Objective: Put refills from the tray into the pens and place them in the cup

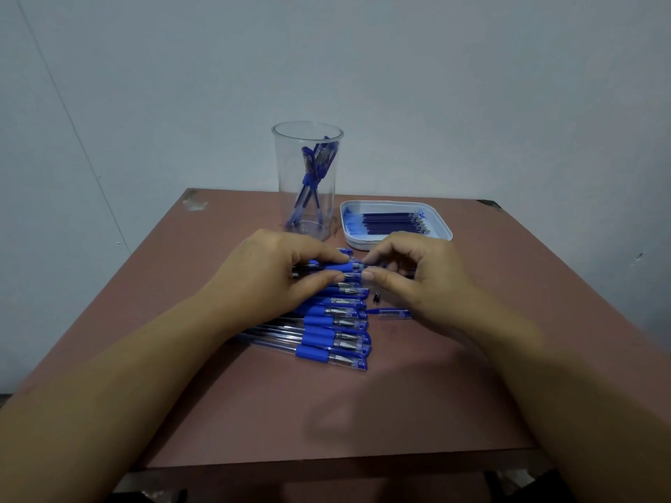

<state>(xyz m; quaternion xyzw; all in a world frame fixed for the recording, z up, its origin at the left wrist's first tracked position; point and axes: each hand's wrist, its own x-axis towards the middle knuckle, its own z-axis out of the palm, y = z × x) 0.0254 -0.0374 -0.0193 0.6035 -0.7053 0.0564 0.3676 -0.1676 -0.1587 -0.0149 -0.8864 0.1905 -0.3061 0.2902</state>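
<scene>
One pen (339, 267) is in work now, and you hold it low over the counter (363, 412), just above the far end of the row of pens (337, 323). Your left hand (276, 270) grips it by the blue grip part, with the thumb below and the fingers (319, 253) above, so the barrel stays level and its open end looks to the right. Your right hand (417, 270) meets this end. Its thumb and first finger are closed narrow on a thin thing which I judge to be the refill (371, 266); most of it is hidden inside the hand. I think the step is to push the refill into the barrel.

A small black tip (376, 296) and a blue cap (394, 314) lie on the counter just under your right hand, probably taken off this pen and kept near for closing it.

The other pens lie side by side with caps to the right, near your left hand, so the next one is easy to take. The white tray (441, 230) with the dark refills (390, 221) is behind your right hand. The clear cup (306, 147) stands left of the tray, and a few finished pens (312, 176) lean inside it. Many pens are not yet done.
</scene>
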